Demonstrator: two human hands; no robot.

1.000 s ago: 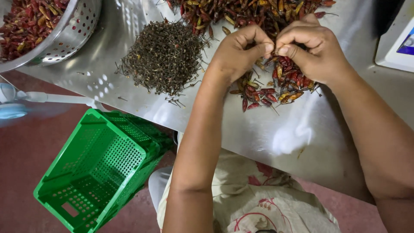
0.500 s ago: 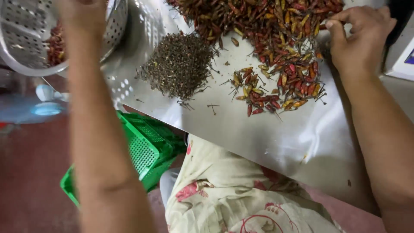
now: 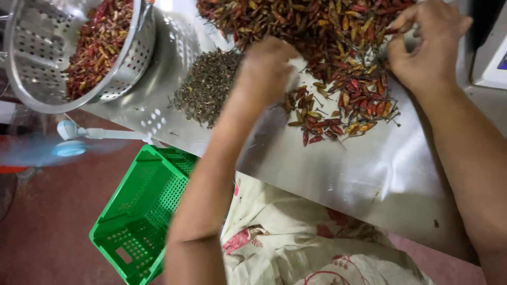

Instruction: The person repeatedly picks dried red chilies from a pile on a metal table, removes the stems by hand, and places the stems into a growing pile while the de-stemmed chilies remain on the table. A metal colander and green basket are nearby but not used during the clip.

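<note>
The person is working with both arms bare to above the elbow; no sleeves, gloves, rings or wristbands are showing on the left hand (image 3: 264,71) or the right hand (image 3: 422,47). The lap is wearing a cream garment (image 3: 296,243), printed with red and pink floral and paisley motifs, creasing loosely.

Steel table (image 3: 369,179): chilli heap (image 3: 311,26) at far edge, smaller chilli cluster (image 3: 343,108) nearer; stem pile (image 3: 206,84) lay to its left. Colander (image 3: 68,47) at far left held chillies. Crate (image 3: 140,216) sat on floor below table edge, beside a fan (image 3: 68,142).
</note>
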